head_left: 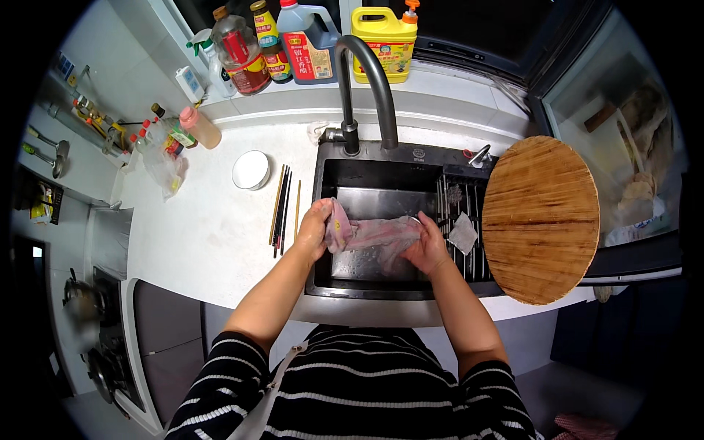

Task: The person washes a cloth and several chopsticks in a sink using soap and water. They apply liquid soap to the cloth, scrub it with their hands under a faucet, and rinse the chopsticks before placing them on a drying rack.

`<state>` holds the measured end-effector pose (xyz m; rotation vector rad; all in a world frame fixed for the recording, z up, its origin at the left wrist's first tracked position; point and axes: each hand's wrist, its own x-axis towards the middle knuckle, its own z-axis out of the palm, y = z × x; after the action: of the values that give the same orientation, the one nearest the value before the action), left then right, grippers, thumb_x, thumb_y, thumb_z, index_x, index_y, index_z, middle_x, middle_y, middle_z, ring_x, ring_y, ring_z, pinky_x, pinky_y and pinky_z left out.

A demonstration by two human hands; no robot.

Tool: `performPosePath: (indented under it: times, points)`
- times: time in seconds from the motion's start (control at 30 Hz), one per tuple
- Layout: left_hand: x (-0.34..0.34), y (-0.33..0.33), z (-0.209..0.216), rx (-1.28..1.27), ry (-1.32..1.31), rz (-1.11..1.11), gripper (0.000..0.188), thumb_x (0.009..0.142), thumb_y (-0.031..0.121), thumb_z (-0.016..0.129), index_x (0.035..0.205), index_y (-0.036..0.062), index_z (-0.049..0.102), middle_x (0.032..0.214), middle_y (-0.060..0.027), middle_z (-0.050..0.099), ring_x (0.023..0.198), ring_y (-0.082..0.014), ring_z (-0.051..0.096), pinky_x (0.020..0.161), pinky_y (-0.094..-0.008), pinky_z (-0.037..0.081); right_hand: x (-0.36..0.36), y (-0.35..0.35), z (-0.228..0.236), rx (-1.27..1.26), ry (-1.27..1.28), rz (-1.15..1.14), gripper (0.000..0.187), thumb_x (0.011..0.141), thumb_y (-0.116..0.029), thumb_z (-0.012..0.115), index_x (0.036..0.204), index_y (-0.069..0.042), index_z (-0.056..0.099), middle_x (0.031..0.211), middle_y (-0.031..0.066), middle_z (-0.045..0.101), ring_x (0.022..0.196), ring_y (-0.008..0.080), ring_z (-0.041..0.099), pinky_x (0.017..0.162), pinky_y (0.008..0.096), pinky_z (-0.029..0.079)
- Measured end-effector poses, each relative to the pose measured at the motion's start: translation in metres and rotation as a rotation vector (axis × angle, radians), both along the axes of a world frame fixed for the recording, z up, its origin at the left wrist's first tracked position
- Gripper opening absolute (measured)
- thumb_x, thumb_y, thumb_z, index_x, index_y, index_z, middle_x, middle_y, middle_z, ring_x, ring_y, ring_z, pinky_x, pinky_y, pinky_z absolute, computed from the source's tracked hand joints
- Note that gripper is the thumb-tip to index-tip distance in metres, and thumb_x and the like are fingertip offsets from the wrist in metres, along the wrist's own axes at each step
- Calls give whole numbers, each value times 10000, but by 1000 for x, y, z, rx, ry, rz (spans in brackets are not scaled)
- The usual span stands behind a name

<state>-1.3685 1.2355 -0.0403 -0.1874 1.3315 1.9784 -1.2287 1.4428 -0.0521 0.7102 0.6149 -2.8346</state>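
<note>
You stretch a limp, pinkish-grey cloth between your hands over the black rectangular sink, below the tall dark curved faucet. The fabric looks thin and creased, bunched and pinker at the left end, marked there with small yellow spots, and sagging in a greyish fold at the right. Your left hand curls closed around the bunched end; your right hand, its fingers partly curled, grips the other. To the right stands a round brown wooden board — to the left, a round white bowl on the counter.
</note>
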Motion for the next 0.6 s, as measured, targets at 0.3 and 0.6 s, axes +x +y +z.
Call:
performPosePath:
  times: [0.3, 0.6]
  points:
    - [31, 36, -35, 226, -695, -284, 824, 759, 713, 403, 1324, 115, 352, 1342, -149, 384, 1229, -345, 361, 1029, -559, 176, -16, -32, 23, 555, 227, 345, 243, 870, -220, 553, 1030, -37, 562, 1010, 48, 597, 913, 128, 563, 772, 270, 447]
    - [36, 66, -66, 372, -587, 51, 544, 895, 547, 323, 1172, 120, 516, 1202, -90, 528, 1107, -277, 498, 961, -407, 375, -11, -66, 2, 1789, 457, -240, 186, 710, -123, 659, 590, -57, 533, 796, 88, 559, 810, 248, 538, 716, 331, 441]
